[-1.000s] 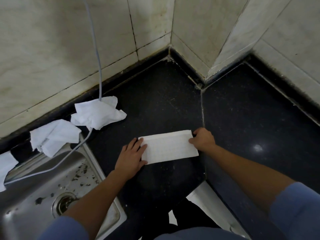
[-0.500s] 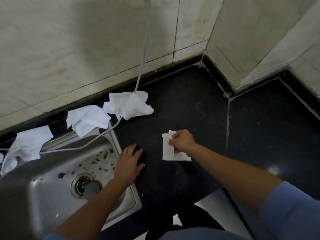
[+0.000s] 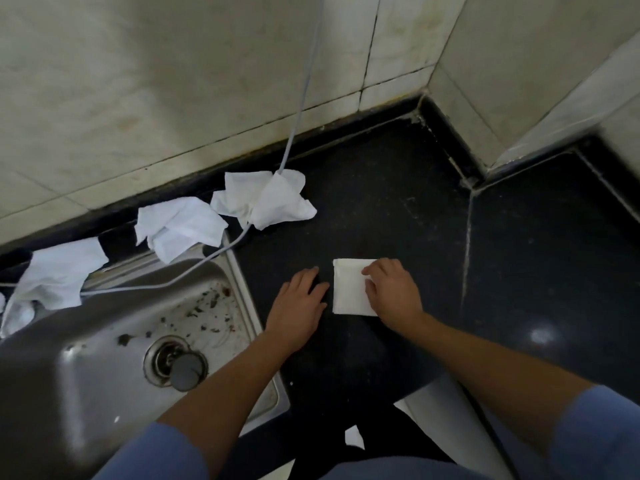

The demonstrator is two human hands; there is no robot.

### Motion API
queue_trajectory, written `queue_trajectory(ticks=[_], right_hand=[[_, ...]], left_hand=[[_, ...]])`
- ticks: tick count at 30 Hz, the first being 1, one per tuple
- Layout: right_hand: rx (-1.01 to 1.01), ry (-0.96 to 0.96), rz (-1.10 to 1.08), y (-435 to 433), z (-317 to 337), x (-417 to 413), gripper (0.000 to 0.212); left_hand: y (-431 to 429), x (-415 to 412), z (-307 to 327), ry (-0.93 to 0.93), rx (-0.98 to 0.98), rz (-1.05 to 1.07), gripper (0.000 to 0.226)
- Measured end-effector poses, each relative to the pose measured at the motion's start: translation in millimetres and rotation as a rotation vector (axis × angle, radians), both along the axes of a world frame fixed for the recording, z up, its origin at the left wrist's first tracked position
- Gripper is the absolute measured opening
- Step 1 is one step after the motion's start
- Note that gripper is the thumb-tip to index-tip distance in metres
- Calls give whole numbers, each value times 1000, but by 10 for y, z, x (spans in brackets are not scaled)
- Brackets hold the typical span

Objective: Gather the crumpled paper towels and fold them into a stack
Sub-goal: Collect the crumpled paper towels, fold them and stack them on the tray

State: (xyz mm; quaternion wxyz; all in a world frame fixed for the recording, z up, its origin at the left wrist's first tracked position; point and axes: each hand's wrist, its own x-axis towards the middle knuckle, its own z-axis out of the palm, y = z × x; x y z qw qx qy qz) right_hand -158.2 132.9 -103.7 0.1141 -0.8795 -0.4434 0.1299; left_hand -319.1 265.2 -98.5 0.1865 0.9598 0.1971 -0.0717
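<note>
A folded white paper towel point(image 3: 348, 289) lies flat on the black counter point(image 3: 381, 202). My right hand point(image 3: 391, 289) presses on its right half with the fingers spread over it. My left hand point(image 3: 299, 303) rests flat on the counter just left of the towel, apart from it. Three crumpled white towels lie along the back edge: one point(image 3: 266, 199) draped over a grey cable, one point(image 3: 180, 226) at the sink's back corner, one point(image 3: 59, 271) at the far left on the sink rim.
A steel sink point(image 3: 104, 341) with a drain plug point(image 3: 185, 370) and food bits fills the lower left. A grey cable point(image 3: 301, 98) hangs down the tiled wall and runs across the sink. Tiled walls point(image 3: 173, 81) form a corner behind the counter.
The long folded towel was folded over from right to left into a small rectangle. My right hand went from pinching it to pressing it flat. My left hand slid off the towel onto the counter.
</note>
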Motion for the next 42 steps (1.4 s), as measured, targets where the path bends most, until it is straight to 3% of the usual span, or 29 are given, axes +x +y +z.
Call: queue_trajectory(ticks=[2, 4, 7, 13, 16, 18, 28, 33, 38, 42], right_hand=[[-139, -80, 157, -149, -90, 15, 49], [-326, -43, 253, -243, -190, 15, 66], [-384, -61, 276, -394, -323, 94, 70], [-422, -64, 312, -437, -225, 265, 79], [-340, -61, 248, -284, -51, 414, 78], [-298, -18, 265, -49, 49, 492, 64], [-603, 357, 225, 782, 126, 633, 49], [-449, 462, 172, 589, 247, 590, 21], [-188, 376, 130, 64, 637, 434, 24], [-94, 229, -7, -526, 971, 192, 28]], left_hand=[[-44, 244, -20, 31, 31, -125, 50], [-20, 354, -88, 166, 94, -227, 60], [61, 361, -195, 292, 140, -263, 68], [59, 317, -123, 300, 147, -240, 69], [32, 162, -24, 285, 104, -106, 70], [-14, 5, 37, 287, 72, -8, 69], [-404, -919, 225, 281, 36, 307, 60], [-372, -928, 417, 217, 45, 321, 56], [-206, -701, 604, 169, 82, 173, 57], [-163, -514, 696, 127, 147, -45, 54]])
